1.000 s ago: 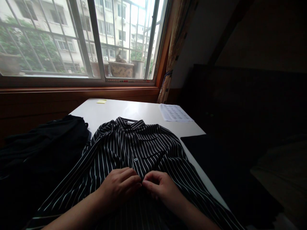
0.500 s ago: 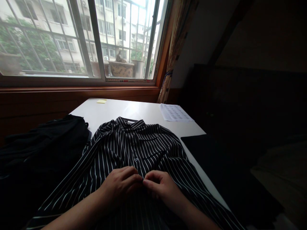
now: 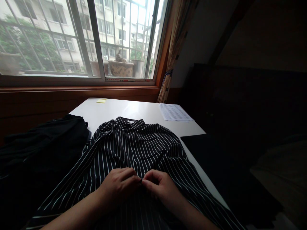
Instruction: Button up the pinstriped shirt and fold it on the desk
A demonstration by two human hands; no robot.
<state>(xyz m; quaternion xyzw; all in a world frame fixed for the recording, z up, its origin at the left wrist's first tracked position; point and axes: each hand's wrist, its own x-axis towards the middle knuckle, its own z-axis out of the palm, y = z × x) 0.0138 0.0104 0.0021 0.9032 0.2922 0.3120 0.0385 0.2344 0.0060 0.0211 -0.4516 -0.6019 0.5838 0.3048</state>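
A black shirt with white stripes lies spread face up, its collar toward the window and its sleeves reaching down both sides. At the front placket, my left hand is closed, pinching the fabric. My right hand meets it there, thumb and forefinger pinched on the placket edge. The fingertips of both hands nearly touch. A button shows on the placket just above them. Whatever lies right between the fingertips is too small to make out.
Beneath the shirt is a white table. A yellow sticky note and printed sheets lie on its far part. Dark clothing is heaped at the left, and a flat dark item overhangs the right edge. A barred window stands behind.
Both hands stay at the same spot on the placket. The right fingertips have shifted very slightly left, against the left hand. The shirt lies as before.
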